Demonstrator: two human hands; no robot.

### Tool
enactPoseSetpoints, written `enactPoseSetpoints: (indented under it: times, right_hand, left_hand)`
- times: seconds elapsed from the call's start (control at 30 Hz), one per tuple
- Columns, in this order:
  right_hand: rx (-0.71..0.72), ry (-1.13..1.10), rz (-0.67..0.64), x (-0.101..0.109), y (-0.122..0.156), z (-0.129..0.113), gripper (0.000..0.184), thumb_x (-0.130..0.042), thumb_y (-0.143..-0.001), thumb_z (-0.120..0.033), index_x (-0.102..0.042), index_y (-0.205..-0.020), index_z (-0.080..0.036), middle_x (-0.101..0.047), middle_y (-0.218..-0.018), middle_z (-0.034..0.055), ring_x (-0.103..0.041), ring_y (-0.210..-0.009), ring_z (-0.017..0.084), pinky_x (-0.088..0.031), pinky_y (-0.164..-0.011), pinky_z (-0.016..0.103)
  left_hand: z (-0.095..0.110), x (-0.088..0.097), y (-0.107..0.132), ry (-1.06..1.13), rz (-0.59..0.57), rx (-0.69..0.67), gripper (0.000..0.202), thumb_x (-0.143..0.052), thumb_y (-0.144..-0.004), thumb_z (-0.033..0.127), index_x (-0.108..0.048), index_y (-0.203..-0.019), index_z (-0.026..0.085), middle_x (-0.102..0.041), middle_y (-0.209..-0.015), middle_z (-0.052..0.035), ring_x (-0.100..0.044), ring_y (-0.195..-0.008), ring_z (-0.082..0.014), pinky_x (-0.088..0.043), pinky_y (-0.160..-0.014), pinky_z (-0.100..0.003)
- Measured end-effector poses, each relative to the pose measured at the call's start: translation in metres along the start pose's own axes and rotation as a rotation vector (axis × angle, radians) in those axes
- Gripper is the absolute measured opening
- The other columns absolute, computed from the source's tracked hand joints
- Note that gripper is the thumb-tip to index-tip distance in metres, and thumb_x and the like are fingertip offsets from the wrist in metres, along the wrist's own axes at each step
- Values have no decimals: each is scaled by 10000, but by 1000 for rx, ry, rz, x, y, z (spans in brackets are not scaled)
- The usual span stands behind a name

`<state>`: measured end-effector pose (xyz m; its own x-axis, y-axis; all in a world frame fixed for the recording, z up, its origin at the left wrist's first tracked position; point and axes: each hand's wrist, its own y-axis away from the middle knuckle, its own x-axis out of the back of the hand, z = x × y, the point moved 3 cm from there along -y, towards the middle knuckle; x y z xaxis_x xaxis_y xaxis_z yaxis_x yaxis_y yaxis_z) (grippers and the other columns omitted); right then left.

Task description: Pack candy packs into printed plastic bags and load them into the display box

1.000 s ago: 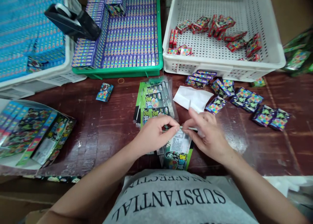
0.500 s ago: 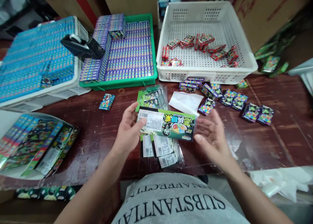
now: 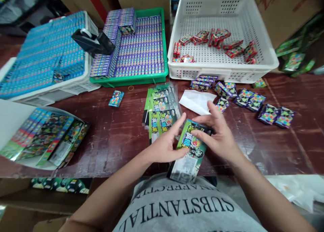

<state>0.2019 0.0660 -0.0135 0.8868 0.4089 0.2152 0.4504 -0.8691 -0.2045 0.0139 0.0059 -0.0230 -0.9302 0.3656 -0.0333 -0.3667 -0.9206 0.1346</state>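
Note:
Both hands hold a green-and-black printed candy package [image 3: 188,161], tilted, with a white barcode label at its near end, just above my shirt. My left hand [image 3: 168,142] has its thumb on the package's left side. My right hand [image 3: 219,134] pinches its far right end between thumb and fingers. Behind my left hand, several similar flat packages [image 3: 162,107] in clear plastic lie overlapping on the table. A white sheet of paper [image 3: 196,101] lies beyond my right hand.
Small purple boxes [image 3: 268,114] lie scattered at the right. Behind stand a white crate [image 3: 222,73] with red boxes, a green tray [image 3: 129,81] of purple boxes bearing a tape dispenser [image 3: 93,43], and blue boxes [image 3: 48,53]. One blue box [image 3: 116,98] lies alone; colourful packages [image 3: 45,134] sit left.
The package has turned from lying crosswise to pointing toward me and moved closer. My right hand has closed on its far end. The view has shifted slightly.

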Motion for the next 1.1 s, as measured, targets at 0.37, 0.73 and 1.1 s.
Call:
enactPoseSetpoints:
  times: [0.37,0.73,1.1]
  right_hand:
    - [-483,-399,78,-6,-11,0,748,-801,-830,-365,-413,-1464,-274,-773,-971,13,-713,-856,175,-602,-799,365]
    - [-482,-396,106,-6,-11,-11,766,-817,-818,-327,-430,-1475,-257,-797,-965,17,-742,-910,181,-615,-873,377]
    - [-223,-169,104,39,-10,-27,304,-733,-900,-346,-708,-1202,-332,-666,-1327,23,-603,-1264,234,-507,-1093,429]
  left_hand:
    - [21,12,-27,2,206,-17,148,-667,-916,292,-646,-1012,182,-684,-963,-25,-620,-854,-128,-500,-806,-277]
    - [40,19,-34,-85,299,121,106,-678,-878,273,-707,-886,171,-710,-830,-8,-621,-744,-121,-491,-726,-271]
    - [31,21,-14,-100,228,56,133,-754,-833,285,-712,-897,175,-737,-963,-59,-680,-873,-163,-536,-828,-325]
